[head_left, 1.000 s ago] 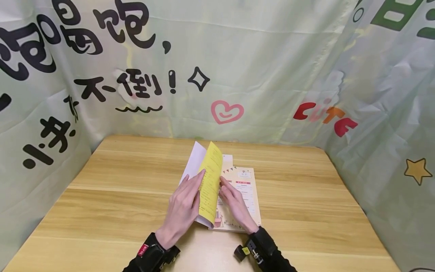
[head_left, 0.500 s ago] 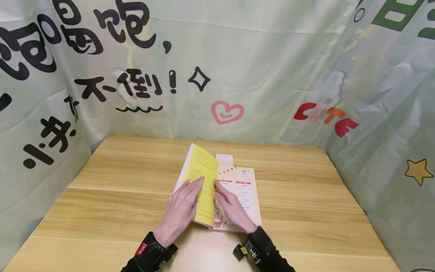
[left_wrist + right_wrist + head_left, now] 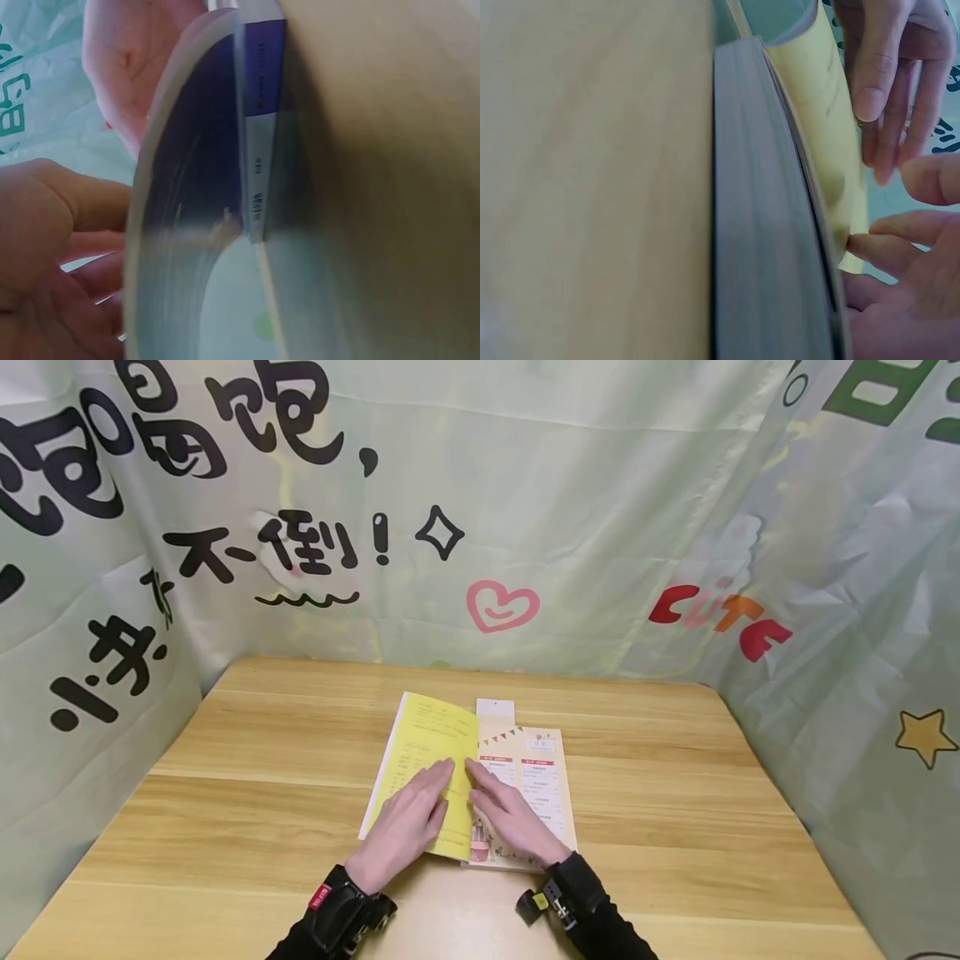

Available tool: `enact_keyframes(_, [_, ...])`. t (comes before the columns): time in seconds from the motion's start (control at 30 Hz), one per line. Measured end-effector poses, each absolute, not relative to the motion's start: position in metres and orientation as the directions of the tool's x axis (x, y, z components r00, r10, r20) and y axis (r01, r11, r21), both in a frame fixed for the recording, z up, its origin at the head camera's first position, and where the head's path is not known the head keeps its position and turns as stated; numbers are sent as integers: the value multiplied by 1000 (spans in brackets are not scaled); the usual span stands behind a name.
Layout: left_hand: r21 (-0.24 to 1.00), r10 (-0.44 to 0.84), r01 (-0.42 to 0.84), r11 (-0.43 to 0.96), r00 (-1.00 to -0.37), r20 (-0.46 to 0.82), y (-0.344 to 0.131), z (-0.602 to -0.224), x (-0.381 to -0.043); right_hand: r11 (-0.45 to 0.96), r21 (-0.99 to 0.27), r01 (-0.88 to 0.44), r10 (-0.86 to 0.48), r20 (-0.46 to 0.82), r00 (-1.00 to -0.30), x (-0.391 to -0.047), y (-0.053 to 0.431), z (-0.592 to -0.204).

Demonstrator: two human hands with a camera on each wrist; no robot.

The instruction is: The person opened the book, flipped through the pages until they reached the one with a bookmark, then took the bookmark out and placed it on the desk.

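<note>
A thick open book (image 3: 546, 789) lies on the table, its cover side and yellow page (image 3: 431, 725) turned over to the left. My left hand (image 3: 405, 822) rests on the yellow page with straight fingers. Beside the fold, my right hand (image 3: 516, 814) touches the book with extended fingers, its fingertips close to the left hand's. In the left wrist view the cover bows away from the purple and white spine (image 3: 262, 82). The right wrist view shows the thick page block (image 3: 761, 217) and the curved yellow page (image 3: 821, 97), with the right fingertips touching near its base.
A pale strip (image 3: 495, 712) sticks out beyond the book's top edge; what it is cannot be told. The wooden table (image 3: 660, 793) spreads around the book. A printed cloth (image 3: 585, 510) hangs behind the table and along both sides.
The yellow page and cover have swung down to the left and lie flatter. My left hand has moved slightly left and lower with them. My right fingertips have shifted left toward the fold.
</note>
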State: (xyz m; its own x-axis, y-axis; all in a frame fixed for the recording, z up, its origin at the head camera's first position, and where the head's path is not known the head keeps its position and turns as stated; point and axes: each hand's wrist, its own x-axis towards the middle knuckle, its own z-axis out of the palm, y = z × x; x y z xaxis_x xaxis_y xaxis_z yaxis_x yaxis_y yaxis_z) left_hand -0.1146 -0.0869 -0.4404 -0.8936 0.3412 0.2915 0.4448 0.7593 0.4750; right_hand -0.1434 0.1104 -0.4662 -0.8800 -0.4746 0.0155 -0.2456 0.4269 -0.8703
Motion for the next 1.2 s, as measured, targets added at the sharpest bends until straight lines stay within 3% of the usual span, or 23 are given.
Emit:
enact_keyframes(0.53, [475, 439, 425, 770, -894, 90, -86, -460, -118, 501, -823, -267, -528, -46, -848, -147, 114, -465])
enact_keyframes(0.9, [512, 463, 424, 747, -885, 59, -89, -463, -115, 503, -833, -231, -525, -82, -847, -141, 137, -464])
enact_keyframes(1.2, [537, 563, 497, 681, -825, 50, -91, -463, -116, 576, -746, -335, -578, -82, -812, -141, 160, -460])
